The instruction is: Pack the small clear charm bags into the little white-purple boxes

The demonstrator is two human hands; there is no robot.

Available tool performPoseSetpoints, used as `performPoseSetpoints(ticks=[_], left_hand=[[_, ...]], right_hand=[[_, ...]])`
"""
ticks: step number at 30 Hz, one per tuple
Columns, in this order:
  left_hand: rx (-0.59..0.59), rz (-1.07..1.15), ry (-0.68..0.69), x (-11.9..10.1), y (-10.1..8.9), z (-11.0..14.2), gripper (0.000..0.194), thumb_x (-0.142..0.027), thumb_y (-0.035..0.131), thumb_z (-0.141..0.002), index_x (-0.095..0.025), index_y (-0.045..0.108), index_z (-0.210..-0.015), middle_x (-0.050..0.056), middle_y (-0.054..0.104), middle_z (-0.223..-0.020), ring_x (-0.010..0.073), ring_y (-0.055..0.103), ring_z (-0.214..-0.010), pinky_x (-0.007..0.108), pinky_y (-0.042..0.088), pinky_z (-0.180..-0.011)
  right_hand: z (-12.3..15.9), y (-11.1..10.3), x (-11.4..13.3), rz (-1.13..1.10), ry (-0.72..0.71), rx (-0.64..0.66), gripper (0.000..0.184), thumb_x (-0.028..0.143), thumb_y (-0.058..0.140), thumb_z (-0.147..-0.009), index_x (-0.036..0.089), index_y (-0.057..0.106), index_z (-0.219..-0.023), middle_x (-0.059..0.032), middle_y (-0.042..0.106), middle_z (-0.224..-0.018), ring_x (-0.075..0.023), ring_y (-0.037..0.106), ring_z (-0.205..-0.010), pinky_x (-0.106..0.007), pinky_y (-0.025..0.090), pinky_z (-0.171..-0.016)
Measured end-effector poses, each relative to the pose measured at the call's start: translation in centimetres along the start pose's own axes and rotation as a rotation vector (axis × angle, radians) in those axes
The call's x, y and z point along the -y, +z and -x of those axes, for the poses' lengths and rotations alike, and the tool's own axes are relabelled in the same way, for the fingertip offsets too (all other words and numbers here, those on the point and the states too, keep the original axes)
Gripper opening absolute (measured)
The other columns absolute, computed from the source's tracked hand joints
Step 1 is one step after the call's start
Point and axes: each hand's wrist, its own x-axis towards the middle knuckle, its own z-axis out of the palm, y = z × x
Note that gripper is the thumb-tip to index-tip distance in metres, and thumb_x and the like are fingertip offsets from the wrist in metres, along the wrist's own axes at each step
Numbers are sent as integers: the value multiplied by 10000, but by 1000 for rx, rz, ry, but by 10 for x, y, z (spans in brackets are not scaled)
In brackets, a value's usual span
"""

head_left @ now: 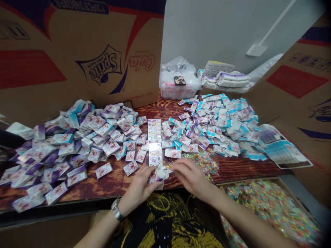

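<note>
Low at the table's front edge, my left hand (141, 182) is closed around a small white and purple carton (154, 176), its end flaps open toward the right. My right hand (190, 175) is at that open end, fingertips pinched on what looks like a small candy packet (169, 167) with yellow bits, partly hidden by the fingers. Just behind the hands lies a printed strip of stickers (155, 143). Clear packets of colourful candy (204, 162) are heaped beside my right hand.
Closed cartons (88, 137) are piled on the left. Open-ended cartons (214, 125) spread across the right, beside a stack of flat cartons (281, 148). Large cardboard boxes (103, 41) stand at both sides. Lower right, a box of candy packets (269, 206). A phone (179, 81) lies on a plastic-wrapped bundle (178, 91).
</note>
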Motion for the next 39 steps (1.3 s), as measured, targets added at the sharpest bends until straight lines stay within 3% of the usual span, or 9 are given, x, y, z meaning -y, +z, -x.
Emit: performPoseSetpoints(ticks=[4, 11, 13, 16, 22, 26, 29, 35, 39], left_hand=[[1, -8, 15, -1, -2, 1, 397, -342, 564, -838, -185, 472, -1192, 102, 598, -1078, 225, 570, -1001, 386, 471, -878], [21, -120, 52, -5, 1, 4, 456, -246, 543, -843, -180, 408, -1274, 131, 546, -1174, 252, 524, -1096, 417, 464, -917], [11, -175, 60, -6, 3, 3, 465, -226, 529, -847, -180, 392, -1289, 132, 542, -1173, 256, 530, -1087, 418, 475, -902], [-14, -229, 62, -8, 4, 2, 468, -218, 505, -857, -173, 366, -1302, 135, 542, -1140, 252, 547, -1048, 405, 496, -864], [-78, -233, 81, -10, 10, 1, 448, -217, 487, -864, -150, 359, -1288, 140, 539, -1113, 244, 544, -1041, 397, 492, -870], [-105, -200, 70, -10, 13, -1, 449, -174, 475, -850, -161, 363, -1284, 139, 538, -1128, 237, 544, -1042, 396, 488, -875], [-109, -191, 72, -10, 15, -2, 450, -161, 455, -853, -158, 353, -1291, 142, 537, -1127, 232, 544, -1039, 396, 482, -882], [-144, -193, 82, -7, 16, 0, 460, -178, 443, -870, -159, 329, -1315, 147, 524, -1150, 240, 520, -1081, 403, 463, -914], [-122, -173, 77, -10, 11, -2, 495, -211, 457, -882, -178, 291, -1348, 141, 500, -1191, 233, 497, -1106, 384, 453, -926]], right_hand=[[-5, 6, 4, 251, -244, 148, 242, 150, 412, -917, 206, 608, -1048, -80, 650, -895, -187, 569, -794, -315, 482, -672], [-7, 12, 2, 84, -336, 241, 254, 142, 434, -904, 222, 588, -1090, -74, 654, -915, -193, 573, -830, -360, 503, -757], [-9, 13, 5, 32, -294, 220, 246, 131, 427, -903, 188, 588, -1080, -89, 638, -941, -197, 563, -879, -355, 500, -783], [-12, 17, 12, -155, -116, 150, 206, 146, 454, -893, 175, 586, -1048, -90, 603, -982, -185, 550, -931, -328, 490, -811], [-9, 42, 17, -490, 371, -69, 68, 196, 518, -856, 205, 566, -904, -35, 565, -875, -144, 566, -765, -265, 490, -673], [-3, 61, 15, -726, 560, -154, 101, 273, 568, -828, 205, 537, -896, -17, 572, -823, -137, 577, -716, -248, 498, -632], [-1, 62, 18, -693, 535, -126, 106, 292, 536, -855, 206, 547, -917, -23, 599, -836, -148, 589, -743, -265, 496, -666], [1, 44, 22, -345, 285, -58, 155, 194, 466, -886, 222, 568, -999, -59, 611, -913, -200, 550, -894, -338, 473, -780], [-2, 34, 16, -358, 253, 2, 178, 187, 463, -892, 229, 551, -1041, -70, 574, -975, -211, 508, -1006, -369, 463, -847]])
